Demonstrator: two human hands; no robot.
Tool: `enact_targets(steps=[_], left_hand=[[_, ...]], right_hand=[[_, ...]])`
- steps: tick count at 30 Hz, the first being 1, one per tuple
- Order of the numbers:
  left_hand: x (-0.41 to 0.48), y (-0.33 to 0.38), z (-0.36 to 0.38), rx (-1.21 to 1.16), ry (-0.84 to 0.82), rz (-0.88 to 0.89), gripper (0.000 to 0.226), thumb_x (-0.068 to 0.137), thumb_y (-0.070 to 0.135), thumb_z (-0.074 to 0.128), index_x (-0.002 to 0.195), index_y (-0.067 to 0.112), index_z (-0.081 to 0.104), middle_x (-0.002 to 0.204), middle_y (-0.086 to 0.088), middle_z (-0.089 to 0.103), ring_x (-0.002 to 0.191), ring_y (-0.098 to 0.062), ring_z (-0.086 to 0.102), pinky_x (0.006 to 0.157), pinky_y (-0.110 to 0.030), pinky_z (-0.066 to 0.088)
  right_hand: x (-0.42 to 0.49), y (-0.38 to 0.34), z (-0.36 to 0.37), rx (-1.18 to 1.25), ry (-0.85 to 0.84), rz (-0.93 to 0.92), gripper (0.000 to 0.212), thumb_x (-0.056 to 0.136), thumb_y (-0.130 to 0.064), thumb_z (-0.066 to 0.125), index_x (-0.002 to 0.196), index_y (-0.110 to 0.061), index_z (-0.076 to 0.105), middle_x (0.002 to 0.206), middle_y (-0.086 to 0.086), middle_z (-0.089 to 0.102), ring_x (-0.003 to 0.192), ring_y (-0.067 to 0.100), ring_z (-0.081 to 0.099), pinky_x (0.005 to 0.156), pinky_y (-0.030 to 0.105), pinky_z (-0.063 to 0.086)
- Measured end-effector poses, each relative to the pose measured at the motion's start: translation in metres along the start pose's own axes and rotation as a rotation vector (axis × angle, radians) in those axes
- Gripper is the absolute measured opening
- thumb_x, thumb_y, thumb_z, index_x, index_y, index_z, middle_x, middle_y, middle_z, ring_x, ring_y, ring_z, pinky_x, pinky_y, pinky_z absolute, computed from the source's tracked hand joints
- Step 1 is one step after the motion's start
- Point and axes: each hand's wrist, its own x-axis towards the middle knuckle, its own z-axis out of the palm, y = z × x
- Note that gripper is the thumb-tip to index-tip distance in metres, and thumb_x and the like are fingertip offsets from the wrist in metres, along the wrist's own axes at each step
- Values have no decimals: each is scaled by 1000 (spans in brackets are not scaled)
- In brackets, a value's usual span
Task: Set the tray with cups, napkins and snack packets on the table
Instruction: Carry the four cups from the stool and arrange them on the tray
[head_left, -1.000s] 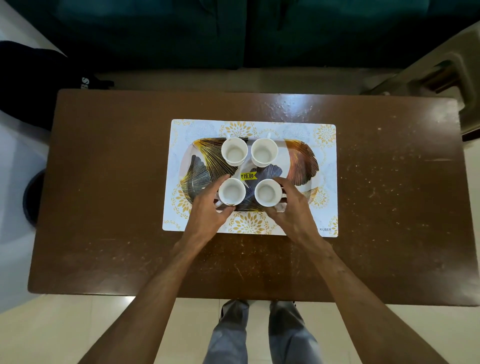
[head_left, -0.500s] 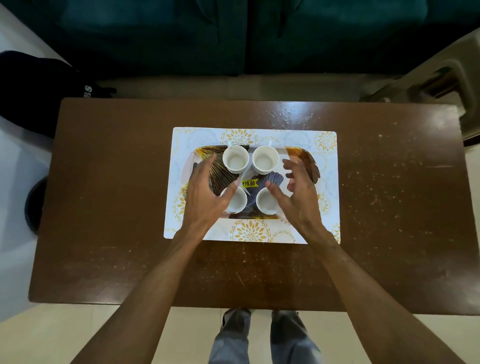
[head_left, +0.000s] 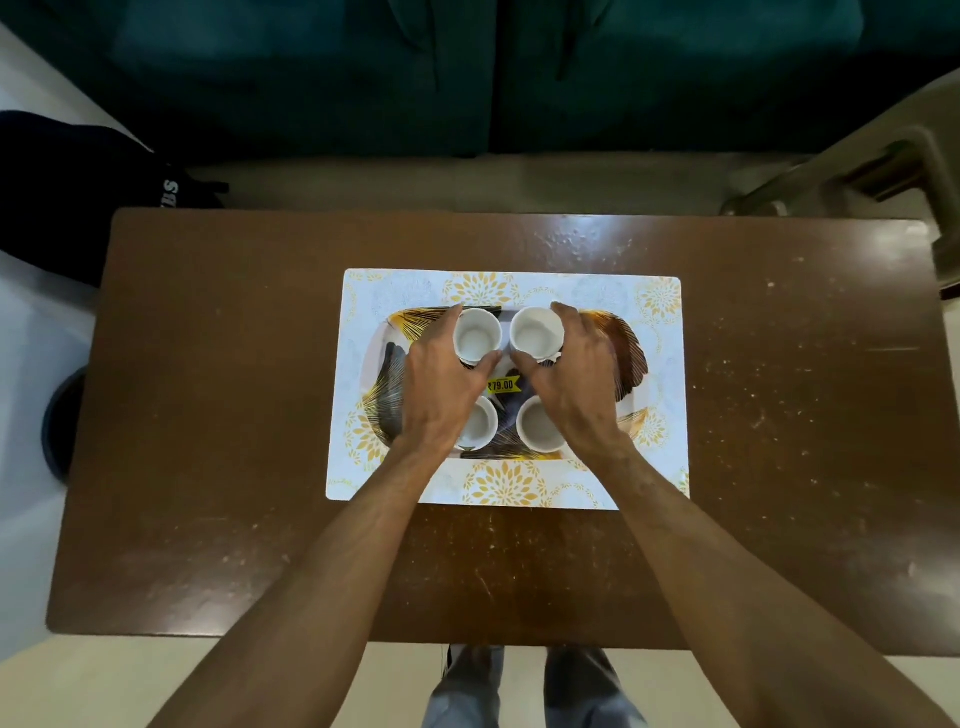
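gripping far cups (head_left: 477, 335), seemingly: left hand (head_left: 441, 400), right hand (head_left: 576, 395).

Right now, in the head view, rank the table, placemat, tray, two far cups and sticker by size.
1. Table
2. Placemat
3. Tray
4. Left far cup and right far cup: they look alike, so no ranking
5. Sticker

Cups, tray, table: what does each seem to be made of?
Cups: likely glazed ceramic, white, smooth, thick-rimmed.
Tray: probably melamine or plastic, glossy printed leaf pattern, price sticker.
Table: wood or wood-look laminate, glossy brown with glare, scratched.
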Motion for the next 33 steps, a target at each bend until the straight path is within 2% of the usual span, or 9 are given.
enact_targets(steps=[7,8,10,11,14,19,25,29,33], left_hand=[[-5,6,5,-42,72,-43,63,77,38,85,130,13,61,127,-5,70,116,-21,63,95,8,13],[-5,5,6,-51,72,-51,66,77,38,85,133,13,59,129,-5,69,119,-22,62,98,6,16],[-5,4,8,-88,63,-91,77,77,40,85,142,15,50,137,-4,64,125,-23,59,104,-13,34],[-4,5,7,-112,60,-113,83,76,40,86,144,18,45,137,-3,64,125,-23,60,101,-21,41],[-3,6,6,-165,85,-139,89,71,38,90,141,24,36,125,-2,70,115,-21,65,87,-15,41],[-5,7,7,-182,132,-153,86,69,35,92,134,19,38,118,-3,71,106,-19,67,79,-8,38],[-8,5,8,-181,146,-136,84,70,37,91,133,18,39,116,-4,70,105,-18,67,78,-14,41],[-8,7,7,-191,132,-160,84,71,35,91,133,19,38,121,-6,68,110,-25,66,82,-27,49],[-7,7,7,-197,110,-161,84,71,34,91,134,18,37,120,-8,69,111,-26,67,86,-32,52]], right_hand=[[-4,-6,9,49,68,134,65,82,-41,78,132,-8,52,126,11,63,118,28,56,95,33,41],[-5,-6,10,62,78,151,66,82,-40,79,133,-8,51,127,11,62,119,28,55,95,32,41],[-7,-8,10,78,86,166,67,83,-39,79,135,-9,50,129,11,61,121,27,54,98,35,42],[-7,-8,10,84,86,168,68,83,-39,79,135,-8,49,129,12,61,121,28,55,99,37,44],[-6,-9,10,98,88,179,68,82,-39,80,134,-8,49,129,12,62,120,28,56,99,42,47],[-6,-9,10,119,98,184,68,80,-38,82,132,-7,51,128,12,63,120,29,57,100,46,47],[-5,-6,10,110,96,169,67,79,-40,82,130,-7,53,126,12,64,118,29,57,97,42,47],[-5,-6,10,104,116,155,65,77,-41,83,127,-8,55,122,10,66,114,28,59,94,39,47],[-4,-6,9,104,111,147,64,76,-40,84,125,-8,56,119,9,66,111,29,60,91,43,50]])
